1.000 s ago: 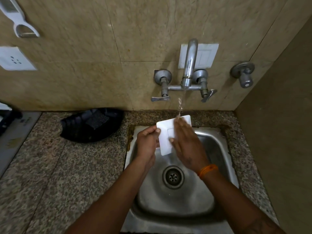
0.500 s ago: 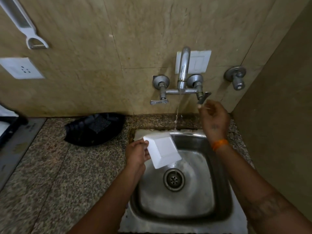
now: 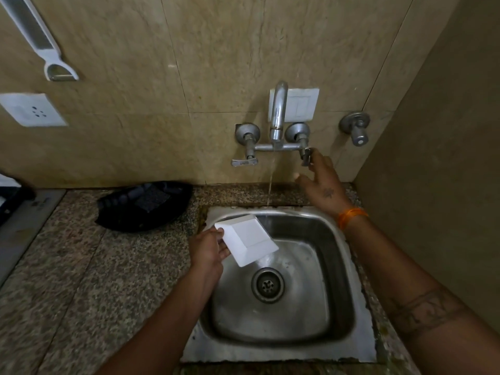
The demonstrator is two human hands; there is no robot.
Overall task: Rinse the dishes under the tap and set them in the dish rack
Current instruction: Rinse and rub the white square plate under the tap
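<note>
My left hand (image 3: 208, 247) grips a white square dish (image 3: 247, 239) by its left edge, tilted over the left side of the steel sink (image 3: 335, 269). My right hand (image 3: 322, 180) is raised at the wall tap (image 3: 277, 115), its fingers touching the right tap handle (image 3: 305, 155). A thin stream of water (image 3: 270, 182) falls from the spout to the sink's back rim, just behind the dish.
A black basket-like dish (image 3: 143, 205) holding a dark scrub pad lies on the granite counter (image 3: 81, 280) left of the sink. A white peeler (image 3: 40, 41) and a socket (image 3: 32, 110) are on the wall. A side wall closes in on the right.
My right hand left the dish and rose to the right tap handle. The left hand lowered and tilted the dish out of the stream. The water thinned.
</note>
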